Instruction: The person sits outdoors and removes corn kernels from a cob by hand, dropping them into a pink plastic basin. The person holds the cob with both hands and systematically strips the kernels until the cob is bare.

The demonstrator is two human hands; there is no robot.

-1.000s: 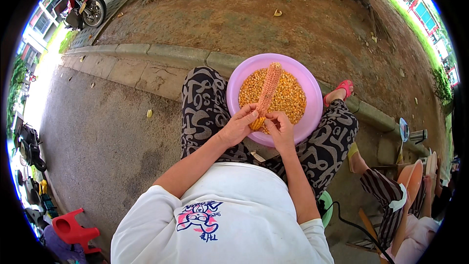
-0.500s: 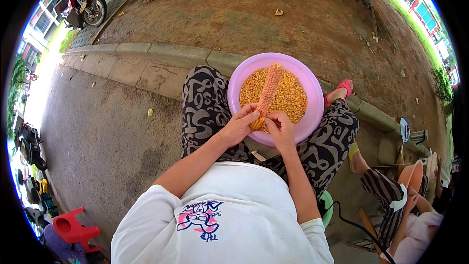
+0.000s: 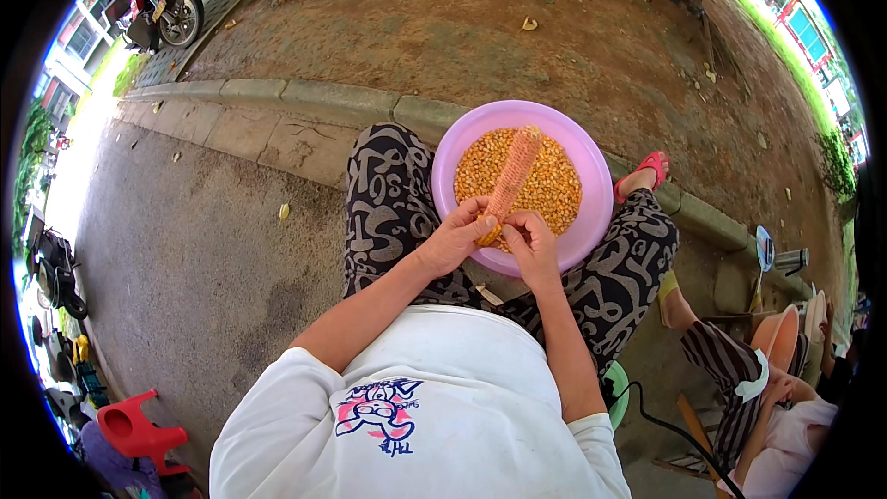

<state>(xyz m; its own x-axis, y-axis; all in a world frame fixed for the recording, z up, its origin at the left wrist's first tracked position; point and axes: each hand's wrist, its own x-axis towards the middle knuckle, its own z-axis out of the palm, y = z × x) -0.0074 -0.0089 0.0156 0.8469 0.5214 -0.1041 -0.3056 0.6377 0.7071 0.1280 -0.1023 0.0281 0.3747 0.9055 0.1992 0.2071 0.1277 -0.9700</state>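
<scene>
Note the corn cob (image 3: 515,171) above the lilac basin (image 3: 597,196), with its long axis running away from the fingers toward the basin's far rim, leaning slightly right. At the basin's near side, observe the left hand (image 3: 456,234) grasping the cob's near end, and the right hand (image 3: 533,246), equally near, with fingers bent against yellow kernels (image 3: 489,237) there, closure impossible to tell.

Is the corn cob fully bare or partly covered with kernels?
Partly covered: the corn cob is bare along its far part, but yellow kernels show at its near end, by the left hand.
</scene>
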